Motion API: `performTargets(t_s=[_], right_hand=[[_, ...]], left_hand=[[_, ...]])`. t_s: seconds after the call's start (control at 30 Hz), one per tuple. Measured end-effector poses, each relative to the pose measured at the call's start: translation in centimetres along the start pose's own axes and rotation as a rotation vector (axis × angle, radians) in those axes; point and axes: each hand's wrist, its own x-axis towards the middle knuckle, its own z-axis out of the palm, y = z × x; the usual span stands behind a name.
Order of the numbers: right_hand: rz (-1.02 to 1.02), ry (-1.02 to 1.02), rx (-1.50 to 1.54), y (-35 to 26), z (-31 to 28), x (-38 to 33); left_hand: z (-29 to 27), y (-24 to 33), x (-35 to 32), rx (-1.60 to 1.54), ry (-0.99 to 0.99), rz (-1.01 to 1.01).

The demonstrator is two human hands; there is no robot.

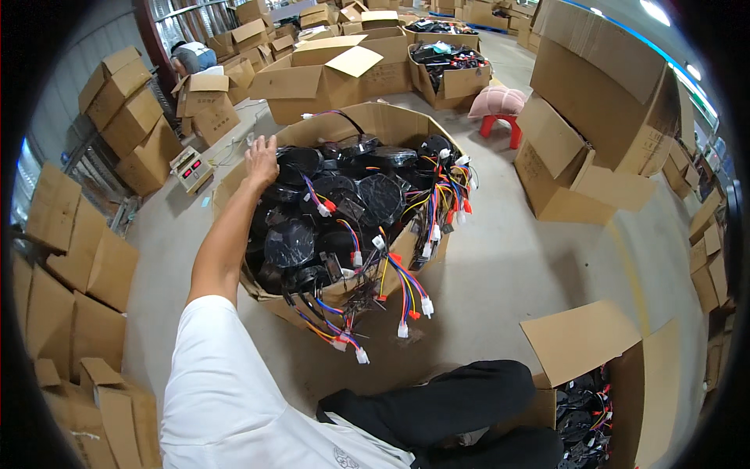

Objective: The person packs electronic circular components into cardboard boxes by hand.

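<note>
My left arm reaches forward to the far-left rim of a large open carton (348,293). There my left hand (262,162) hovers or rests, palm down, with its fingers stretched and slightly apart; whether the fingertips touch the rim is hard to make out. Heaped inside the carton are many round black parts (381,199) wrapped in clear film. Bundles of coloured wires (408,283) with white and red plug connectors (426,306) spill over its right and near sides. Beside my left hand lies one of the black discs (300,161). My right hand is not in view.
By my legs on the right stands another open carton (660,391) holding similar black parts. A scale with a red display (191,170) sits left of the big carton. A red stool (500,129) bears a pink cushion (498,102). Stacked cartons (594,102) stand around; a person (193,57) bends at the far left.
</note>
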Motion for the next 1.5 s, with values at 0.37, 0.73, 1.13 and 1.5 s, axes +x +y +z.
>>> performTargets(t_s=[0.37,0.73,1.13,1.5], right_hand=[[-0.108,0.065,-0.004,-3.5,-1.6,-2.3],[-0.808,0.0,0.604,-42.8,-5.3,0.5],[-0.832,-0.153,1.626,-43.9,-4.5,-1.5],[-0.499,0.05,1.725,-31.9,-3.3,2.4]], left_hand=[[4.2,-4.5,1.5,-0.188,0.037,-0.041],[-31.5,12.3,-6.6,-0.277,0.573,0.833],[-26.0,14.9,-11.6,-0.847,0.615,0.877],[1.0,5.0,-2.7,-0.665,-0.405,0.611]])
